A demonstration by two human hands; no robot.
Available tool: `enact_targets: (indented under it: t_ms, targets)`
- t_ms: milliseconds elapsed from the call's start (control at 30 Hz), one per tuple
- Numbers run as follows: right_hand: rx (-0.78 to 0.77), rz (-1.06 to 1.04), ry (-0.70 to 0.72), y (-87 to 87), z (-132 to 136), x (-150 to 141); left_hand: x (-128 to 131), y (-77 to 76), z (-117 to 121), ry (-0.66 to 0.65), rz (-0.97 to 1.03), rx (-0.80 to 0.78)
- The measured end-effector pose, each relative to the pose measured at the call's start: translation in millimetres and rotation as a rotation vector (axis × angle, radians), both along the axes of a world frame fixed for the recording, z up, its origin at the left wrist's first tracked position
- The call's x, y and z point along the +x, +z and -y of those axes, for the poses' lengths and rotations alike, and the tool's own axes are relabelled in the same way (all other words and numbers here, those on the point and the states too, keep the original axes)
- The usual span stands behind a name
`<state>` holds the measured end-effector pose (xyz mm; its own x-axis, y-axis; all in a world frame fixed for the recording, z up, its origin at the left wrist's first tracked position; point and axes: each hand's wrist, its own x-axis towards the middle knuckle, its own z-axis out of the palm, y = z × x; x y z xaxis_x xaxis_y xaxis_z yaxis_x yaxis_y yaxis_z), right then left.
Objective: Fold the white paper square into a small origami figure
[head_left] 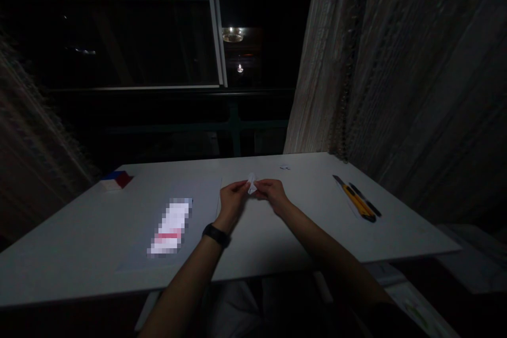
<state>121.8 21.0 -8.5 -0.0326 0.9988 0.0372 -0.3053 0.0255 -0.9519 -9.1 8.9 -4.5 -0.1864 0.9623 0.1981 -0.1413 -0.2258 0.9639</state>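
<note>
A small folded piece of white paper (252, 184) is held up between my two hands, just above the white table (277, 253). My left hand (233, 200) pinches its left side with thumb and fingertips; a dark band sits on that wrist. From the other side, my right hand (273, 193) grips the paper's right edge, fingers closed. Dim light hides the finer folds. Beyond my right hand, a small white scrap with dark marks (284, 167) lies near the table's far edge.
On the right lie a yellow box cutter (358, 202) and a black pen (365, 199). A lit, pixelated phone-like screen (171, 228) rests on a pale sheet (204, 222) at left. A blue, red and white block (116, 180) stands far left. Curtains (317, 63) hang behind.
</note>
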Motion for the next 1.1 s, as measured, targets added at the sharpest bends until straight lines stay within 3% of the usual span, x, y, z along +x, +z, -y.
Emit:
enact_targets:
  t_ms: [267, 633, 833, 1100]
  targets:
    - [0.080, 0.104, -0.005, -2.6, -0.6, -4.4, 2.4, -0.1, 2.2, -0.007, 0.087, -0.067]
    - [0.177, 0.256, -0.025, -17.1, -10.5, -5.0, -1.4, 5.6, 1.1, -0.143, 0.098, -0.023]
    - [0.257, 0.438, 0.026, -18.7, -7.9, -3.8, -0.2, 7.2, 4.8, -0.084, 0.028, -0.050]
    - [0.289, 0.502, 0.066, -12.8, -1.7, -2.9, -6.5, -2.7, -1.7, -0.056, 0.141, -0.129]
